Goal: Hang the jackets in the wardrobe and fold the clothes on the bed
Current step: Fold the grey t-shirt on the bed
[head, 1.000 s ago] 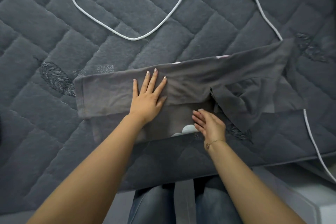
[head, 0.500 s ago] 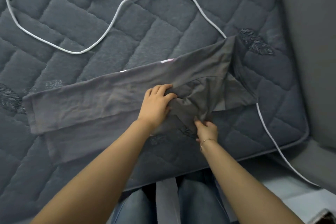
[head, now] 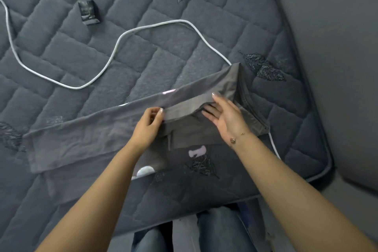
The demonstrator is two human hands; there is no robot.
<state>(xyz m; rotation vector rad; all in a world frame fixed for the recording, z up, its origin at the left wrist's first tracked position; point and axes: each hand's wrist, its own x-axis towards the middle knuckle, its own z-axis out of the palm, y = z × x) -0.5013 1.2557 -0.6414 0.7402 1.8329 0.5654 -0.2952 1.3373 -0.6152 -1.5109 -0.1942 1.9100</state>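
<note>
Grey shirt (head: pixel 98 141) is being folded on the bed (head: pixel 184 43). Sleeve flap (head: pixel 184 106) is being pinched by left hand (head: pixel 148 127); right hand (head: pixel 227 118) is being slid beneath, fingers straight. Flap should be laid flat, edges aligned.

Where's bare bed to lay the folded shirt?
Free: quilt left of the grey shirt, inside the white cable loop; far quilt right of the small dark box. Crowded: near edge, where left hand and right hand work the fabric.
</note>
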